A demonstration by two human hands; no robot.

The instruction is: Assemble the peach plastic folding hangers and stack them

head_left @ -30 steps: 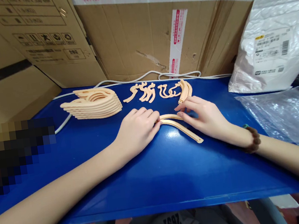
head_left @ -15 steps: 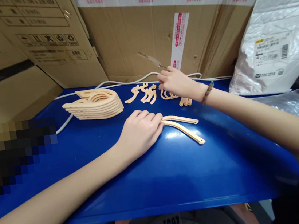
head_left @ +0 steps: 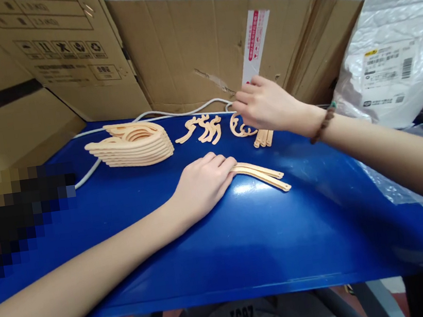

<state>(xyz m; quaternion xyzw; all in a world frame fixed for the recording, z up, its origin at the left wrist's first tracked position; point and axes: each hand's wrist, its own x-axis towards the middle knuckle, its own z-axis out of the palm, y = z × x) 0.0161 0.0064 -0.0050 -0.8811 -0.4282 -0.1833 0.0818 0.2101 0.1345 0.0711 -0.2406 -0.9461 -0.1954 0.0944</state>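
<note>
My left hand (head_left: 207,184) is closed around two long, curved beige plastic strips (head_left: 262,173) just over the blue table. Their free ends, each with a small hole, stick out to the right. My right hand (head_left: 261,102) is at the back of the table, fingers curled down and pressed together. It hides whatever may be between its fingertips. Directly below it lie beige ring-shaped pieces (head_left: 235,128), partly covered by the hand. Short beige bars (head_left: 263,138) lie side by side just in front of these.
A stack of beige curved plates (head_left: 132,147) stands at the back left. Several small curved hooks (head_left: 205,128) lie in the middle. White cable (head_left: 190,112) runs along the cardboard boxes (head_left: 180,43) behind. A white plastic parcel (head_left: 383,73) leans at the right.
My right hand has moved a little to the right and up, uncovering more of the ring pieces and bars. The free ends of the two strips have come closer together.
</note>
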